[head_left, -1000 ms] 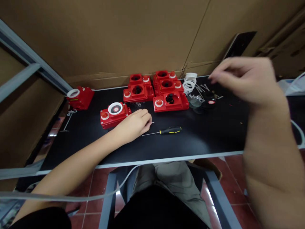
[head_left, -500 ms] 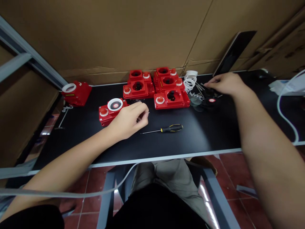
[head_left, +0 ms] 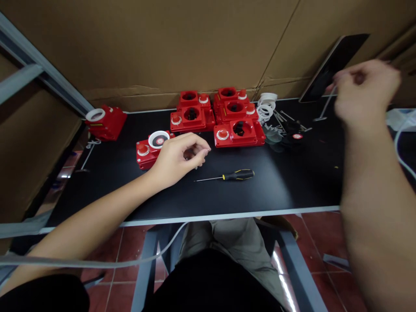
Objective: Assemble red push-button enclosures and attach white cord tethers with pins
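My right hand (head_left: 367, 89), raised at the right over the black bench, pinches one end of a small metal hammer (head_left: 326, 104), a thin rod with a short crossbar hanging downward. My left hand (head_left: 185, 156) is curled, thumb against fingers, in front of a red alarm box (head_left: 143, 157) that has a white ring (head_left: 158, 139) round a dark disc. Whatever it holds is too small and hidden to name. A black and yellow screwdriver (head_left: 238, 174) lies to the right of it, its tip pointing left.
Several red boxes with open round holes (head_left: 240, 133) stand against the cardboard wall. Beside them are white rings (head_left: 265, 110), metal rods (head_left: 282, 119), screws and clear discs (head_left: 274, 138). Another red box (head_left: 108, 123) stands far left. A white cable (head_left: 398, 145) crosses the right side.
My right hand has lifted away from the pile of rods, moving right and up, with a small metal hammer now in its fingers. The left hand has shifted slightly right in view.
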{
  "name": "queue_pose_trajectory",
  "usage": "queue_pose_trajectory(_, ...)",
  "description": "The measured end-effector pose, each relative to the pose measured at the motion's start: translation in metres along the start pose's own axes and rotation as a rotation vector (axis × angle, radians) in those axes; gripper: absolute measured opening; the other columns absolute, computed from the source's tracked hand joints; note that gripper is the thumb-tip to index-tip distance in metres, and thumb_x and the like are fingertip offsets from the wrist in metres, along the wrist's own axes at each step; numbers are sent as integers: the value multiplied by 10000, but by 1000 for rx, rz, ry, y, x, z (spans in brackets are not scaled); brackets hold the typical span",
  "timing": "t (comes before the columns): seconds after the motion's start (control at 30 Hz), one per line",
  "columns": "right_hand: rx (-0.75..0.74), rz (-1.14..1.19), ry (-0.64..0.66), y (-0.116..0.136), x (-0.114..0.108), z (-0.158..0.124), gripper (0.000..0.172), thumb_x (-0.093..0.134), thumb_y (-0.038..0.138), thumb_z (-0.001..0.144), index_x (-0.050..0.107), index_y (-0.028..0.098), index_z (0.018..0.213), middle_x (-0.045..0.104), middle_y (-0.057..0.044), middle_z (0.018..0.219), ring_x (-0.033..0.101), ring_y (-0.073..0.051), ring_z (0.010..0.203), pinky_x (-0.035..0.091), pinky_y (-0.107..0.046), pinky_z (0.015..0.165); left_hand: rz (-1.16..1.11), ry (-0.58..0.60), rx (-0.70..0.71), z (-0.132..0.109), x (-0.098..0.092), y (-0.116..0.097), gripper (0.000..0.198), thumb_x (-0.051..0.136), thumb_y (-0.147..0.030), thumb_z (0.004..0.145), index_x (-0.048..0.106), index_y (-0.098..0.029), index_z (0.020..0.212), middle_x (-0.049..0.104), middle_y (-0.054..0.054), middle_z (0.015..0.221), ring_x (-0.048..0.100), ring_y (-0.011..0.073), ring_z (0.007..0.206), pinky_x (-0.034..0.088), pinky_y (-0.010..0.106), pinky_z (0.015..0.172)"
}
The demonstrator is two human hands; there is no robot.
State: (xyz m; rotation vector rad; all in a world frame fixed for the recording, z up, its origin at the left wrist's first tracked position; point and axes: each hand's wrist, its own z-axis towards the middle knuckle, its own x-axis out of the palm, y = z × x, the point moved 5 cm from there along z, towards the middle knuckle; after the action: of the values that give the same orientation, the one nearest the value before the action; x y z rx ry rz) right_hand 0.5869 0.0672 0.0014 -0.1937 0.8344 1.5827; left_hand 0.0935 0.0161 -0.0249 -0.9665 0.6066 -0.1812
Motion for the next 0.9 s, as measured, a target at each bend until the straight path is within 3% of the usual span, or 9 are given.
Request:
queue_pose_trajectory(0.1,70,237,-224,23,-29,3,448,783,2,1097,691,322,798,798,-102,826,857,-229,796,531,-352,650,-133,-24,-48,2,0,1,124,860,-291,1082,832,-192,1015,817,46,943,808,157,778,697,247,686)
queue_pose_trajectory(0.2,-31,433,-297,72,-46,-6,331,888,353,1174,731,312,886,791,-87,871,831,-236,755,562,-375,639,-217,-54,-56,4,-3,-1,150,916,-274,1030,810,-194,960,805,40,949,792,145,781,697,234,695)
queue_pose_trajectory(0.3,-189,793,-53,141,-42,-25,491,992,707,1067,838,249,980,695,-29,720,558,-152,479,307,-352,452,-230,-75,-36,6,-7,-6,177,930,-273,1016,794,-196,934,805,33,934,786,138,799,685,222,717)
queue_pose_trajectory(0.33,-245,797,63,165,-38,-35,502,960,711,1099,875,222,1017,716,-38,736,525,-126,476,284,-348,462,-230,-80,-33,6,-8,-8,186,935,-276,1014,790,-197,930,807,32,927,786,138,805,680,220,723)
queue_pose_trajectory(0.4,-354,733,223,207,-32,-60,340,935,513,1167,918,211,1012,752,-32,737,535,-111,521,366,-329,509,-250,-84,-47,5,-8,-10,239,970,-304,1009,777,-198,917,812,27,907,781,135,793,672,220,727)
queue_pose_trajectory(0.47,-458,686,371,235,-25,-89,240,796,336,1237,972,234,1108,840,-57,907,721,-160,741,545,-346,679,-307,-75,-91,5,-6,-10,352,1047,-382,992,761,-198,901,813,19,875,774,129,751,672,223,717)
queue_pose_trajectory(0.57,-505,751,436,247,-21,-125,337,681,190,1227,996,299,1283,815,-60,1026,802,-216,927,679,-398,835,-426,-58,-166,3,0,-9,526,1141,-540,945,746,-195,896,812,6,835,776,125,704,681,224,697)
queue_pose_trajectory(0.7,-461,926,471,240,-21,-148,439,717,151,1217,965,396,1485,818,-63,1189,806,-173,849,732,-352,728,-497,-53,-189,1,5,-10,596,1147,-639,938,743,-200,924,823,-4,836,795,125,707,694,225,708)
queue_pose_trajectory(0.9,-319,1053,612,246,-24,-156,368,827,125,1178,960,374,1413,821,-33,1205,868,-137,858,782,-266,719,-475,-40,-151,-2,7,-14,572,1081,-676,1010,740,-223,942,822,-13,868,798,128,737,700,249,717)
